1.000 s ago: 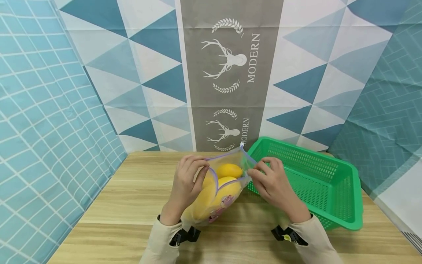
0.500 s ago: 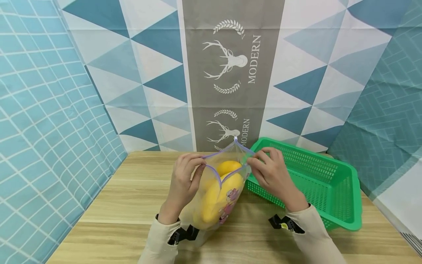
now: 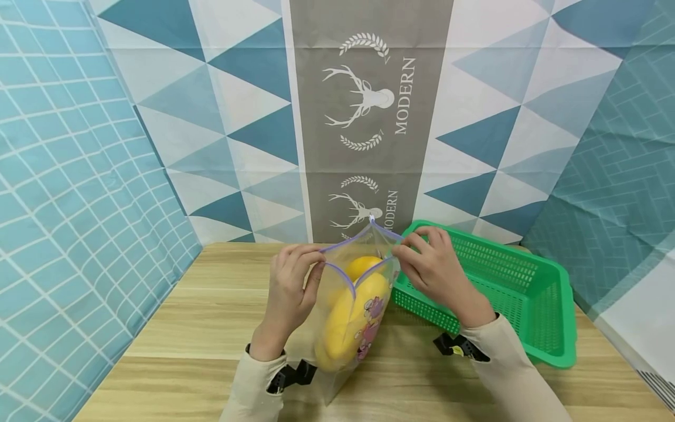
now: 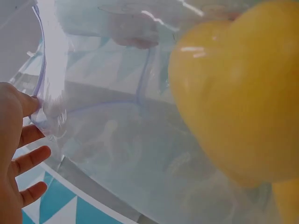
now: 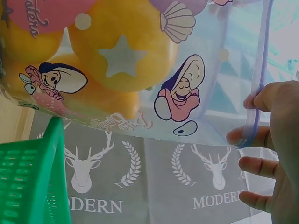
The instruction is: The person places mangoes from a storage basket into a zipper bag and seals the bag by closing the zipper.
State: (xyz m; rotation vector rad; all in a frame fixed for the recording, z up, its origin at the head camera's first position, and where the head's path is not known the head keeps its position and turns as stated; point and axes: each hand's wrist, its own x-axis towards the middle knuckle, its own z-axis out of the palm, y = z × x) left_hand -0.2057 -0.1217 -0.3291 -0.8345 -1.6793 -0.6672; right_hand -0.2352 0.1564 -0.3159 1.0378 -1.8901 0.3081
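Observation:
A clear zip bag [image 3: 343, 375] with a purple zip edge and printed cartoon figures stands between both hands, its mouth spread wide. Inside it lie several yellow mangoes [image 3: 352, 316], large and smooth in the left wrist view too [image 4: 233, 93]. My left hand [image 3: 291, 290] pinches the left side of the bag's rim between thumb and index finger, the other fingers spread outside. On the opposite side, my right hand [image 3: 435, 269] pinches the rim the same way. The white slider [image 3: 372, 219] sits at the far corner of the zip.
A green plastic basket [image 3: 566, 316] with perforated sides stands at the right, close behind the right hand and forearm. Beneath everything is a wooden table [image 3: 211, 328]. A patterned backdrop [image 3: 364, 117] rises at the table's far edge.
Both hands have raised the bag's mouth slightly, and the bag has swung more upright, its lower end coming toward the viewer. The mangoes have slid down inside.

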